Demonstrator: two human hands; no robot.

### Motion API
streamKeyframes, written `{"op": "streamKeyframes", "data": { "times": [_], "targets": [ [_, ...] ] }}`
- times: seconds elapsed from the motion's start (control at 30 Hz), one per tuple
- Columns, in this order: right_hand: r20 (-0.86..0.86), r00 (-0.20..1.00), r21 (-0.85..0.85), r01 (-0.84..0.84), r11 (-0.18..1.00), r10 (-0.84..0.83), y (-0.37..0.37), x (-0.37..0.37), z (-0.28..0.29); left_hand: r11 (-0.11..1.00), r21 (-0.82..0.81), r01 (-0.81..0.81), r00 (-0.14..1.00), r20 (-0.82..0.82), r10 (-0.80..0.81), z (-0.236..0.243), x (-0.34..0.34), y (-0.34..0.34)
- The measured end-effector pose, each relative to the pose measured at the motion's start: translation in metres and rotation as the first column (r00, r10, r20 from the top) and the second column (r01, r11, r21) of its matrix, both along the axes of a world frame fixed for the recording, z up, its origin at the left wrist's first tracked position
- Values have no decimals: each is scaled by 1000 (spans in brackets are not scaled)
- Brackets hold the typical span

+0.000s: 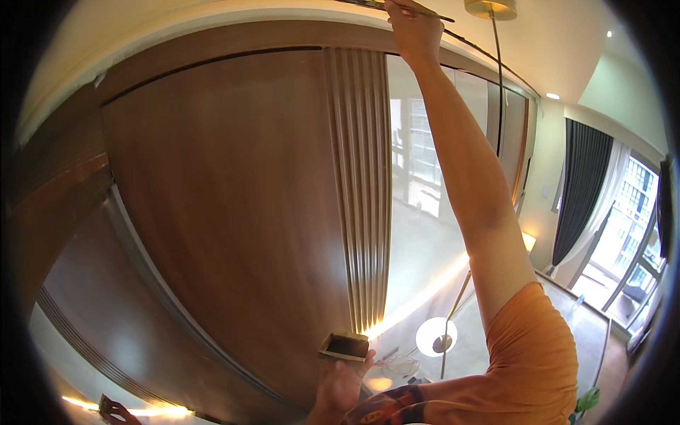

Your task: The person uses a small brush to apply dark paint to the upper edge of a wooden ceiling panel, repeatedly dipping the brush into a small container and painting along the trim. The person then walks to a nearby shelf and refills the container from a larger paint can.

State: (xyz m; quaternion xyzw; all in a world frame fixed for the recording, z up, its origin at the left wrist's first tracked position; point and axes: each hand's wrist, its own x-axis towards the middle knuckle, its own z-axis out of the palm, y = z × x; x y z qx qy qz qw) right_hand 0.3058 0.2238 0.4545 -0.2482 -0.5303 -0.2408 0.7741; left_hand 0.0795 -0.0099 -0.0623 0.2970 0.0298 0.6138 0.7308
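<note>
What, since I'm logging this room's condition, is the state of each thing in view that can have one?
Left hand: holding small box
Small box: open, dark inside
Right hand: raised, closed on thin tool
Thin tool: held overhead
Light strip: lit
Round white lamp: glowing
Yellow lamp: lit
Ceiling downlight: lit
Dark curtain: drawn aside
Sheer white curtain: gathered
Window: open or shut, cannot tell

Head-worn fisheye view toward brown panelling (227, 184), seemingly from close by.

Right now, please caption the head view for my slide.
Raised right hand holds thin dark stick; left hand holds small brown open box.
</note>
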Motion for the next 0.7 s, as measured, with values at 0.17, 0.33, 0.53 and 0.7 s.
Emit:
{"op": "streamKeyframes", "data": {
  "times": [0.17,0.33,0.53,0.7],
  "targets": [
    [-114,967,-36,-232,972,226,-6,17,-16,978,148,-145,952,-247,179,-2,-12,6],
    [10,872,-105,-485,868,489,-46,3,-126,973,7,-229,963,149,226,23,-14,16],
    [-32,386,-372,-861,347,922,-126,-34,-297,940,158,-302,948,150,279,47,-31,11],
    [28,224,-480,-851,210,974,-155,-37,-325,922,242,-302,952,126,279,59,-23,3]
  ]
}}
